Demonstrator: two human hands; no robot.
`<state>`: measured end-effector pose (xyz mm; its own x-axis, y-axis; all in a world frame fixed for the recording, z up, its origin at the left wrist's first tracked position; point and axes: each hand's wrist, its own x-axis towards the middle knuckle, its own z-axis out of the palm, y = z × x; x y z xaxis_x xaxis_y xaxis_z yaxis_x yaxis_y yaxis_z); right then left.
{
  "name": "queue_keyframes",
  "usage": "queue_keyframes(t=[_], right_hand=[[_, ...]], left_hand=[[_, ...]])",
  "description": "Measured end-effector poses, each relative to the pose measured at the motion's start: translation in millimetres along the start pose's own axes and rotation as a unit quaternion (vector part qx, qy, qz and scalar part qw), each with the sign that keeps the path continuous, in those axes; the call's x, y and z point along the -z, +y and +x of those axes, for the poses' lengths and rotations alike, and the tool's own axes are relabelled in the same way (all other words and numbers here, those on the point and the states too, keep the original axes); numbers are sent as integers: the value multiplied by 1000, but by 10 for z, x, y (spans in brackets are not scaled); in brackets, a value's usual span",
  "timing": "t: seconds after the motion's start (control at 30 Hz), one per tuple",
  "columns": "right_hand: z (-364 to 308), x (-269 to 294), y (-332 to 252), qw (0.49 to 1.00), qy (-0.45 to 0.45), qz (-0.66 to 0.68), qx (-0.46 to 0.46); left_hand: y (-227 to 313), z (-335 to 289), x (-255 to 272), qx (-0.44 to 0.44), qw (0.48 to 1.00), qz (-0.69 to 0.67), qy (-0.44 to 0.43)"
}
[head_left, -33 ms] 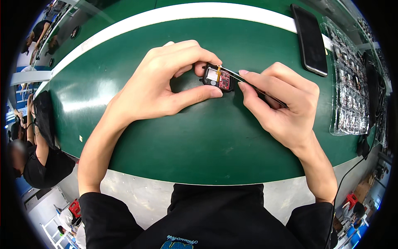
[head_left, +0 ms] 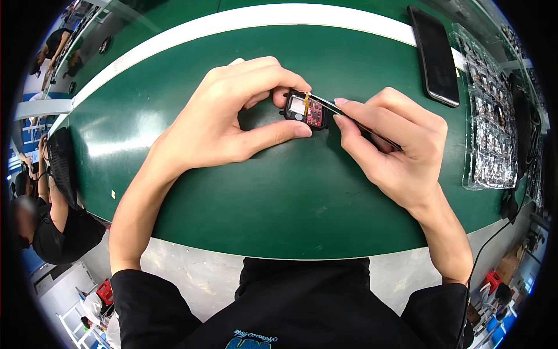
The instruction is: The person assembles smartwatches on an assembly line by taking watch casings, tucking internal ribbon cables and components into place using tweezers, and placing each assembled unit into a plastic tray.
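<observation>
My left hand [head_left: 232, 110] grips a small open black electronic device [head_left: 324, 121], shaped like a watch case, by its edges, thumb on the near side and fingers on the far side. Inside it show a red circuit board [head_left: 315, 113], a silvery-white block [head_left: 297, 104] and an amber flex ribbon [head_left: 307, 103]. Pinched pen-like in my right hand [head_left: 401, 139] is a pair of thin tweezers [head_left: 363, 126]. Their pale tip reaches the device's far edge by the ribbon's end; whether it grips the ribbon is too small to tell.
On the green table [head_left: 279, 198], a black phone [head_left: 435, 58] lies at the far right. Beside it stand clear plastic trays [head_left: 491, 116] of small parts. A dark cable [head_left: 488, 241] runs down the right side. Another person [head_left: 64, 227] sits at the left, next to a black mesh item [head_left: 61, 160].
</observation>
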<state>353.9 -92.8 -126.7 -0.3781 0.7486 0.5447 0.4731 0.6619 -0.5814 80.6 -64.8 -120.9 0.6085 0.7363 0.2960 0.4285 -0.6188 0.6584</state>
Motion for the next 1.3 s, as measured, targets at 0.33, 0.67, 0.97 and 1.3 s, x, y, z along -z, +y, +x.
queue_keyframes(t=[0.33, 0.67, 0.97, 1.3], right_hand=[[24, 116, -16, 983, -51, 130, -122], [24, 136, 0, 978, -71, 141, -139], [27, 129, -4, 979, -84, 131, -130], [28, 116, -20, 980, -75, 125, -132]], left_hand=[[-75, 23, 124, 14, 995, -81, -58], [-73, 19, 156, 4, 994, -80, -73], [-64, 18, 163, 1, 995, -70, -76], [-52, 16, 128, -9, 997, -46, -60]])
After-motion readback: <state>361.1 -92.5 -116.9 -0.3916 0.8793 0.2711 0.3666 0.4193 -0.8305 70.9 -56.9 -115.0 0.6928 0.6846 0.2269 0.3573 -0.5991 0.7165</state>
